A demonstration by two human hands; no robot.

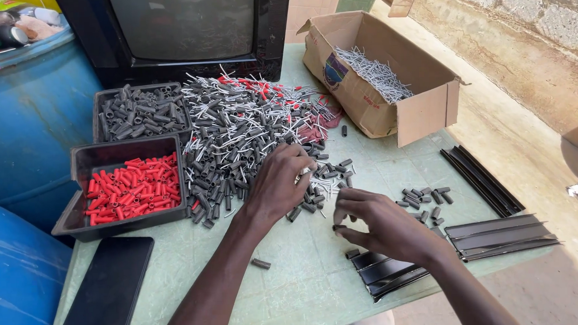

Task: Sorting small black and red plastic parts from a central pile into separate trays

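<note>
My left hand (pixel 280 182) rests palm down on the edge of a big heap of grey and red sleeves mixed with metal pins (pixel 243 129), fingers curled into the pieces. My right hand (pixel 381 226) hovers just right of it, fingertips pinched on a small dark grey sleeve (pixel 338 227). A few loose grey sleeves (pixel 425 199) lie beyond the right hand, and one lone sleeve (pixel 261 263) sits near my left forearm. Under the right wrist lie black channel-shaped strips (pixel 386 274).
Two black trays stand at left, one with red sleeves (pixel 133 187), one with grey sleeves (pixel 140 113). A cardboard box of metal pins (pixel 379 76) sits at back right, an old television (pixel 182 31) behind. More black strips (pixel 488 181), a dark phone (pixel 108 290), blue barrels (pixel 31 126).
</note>
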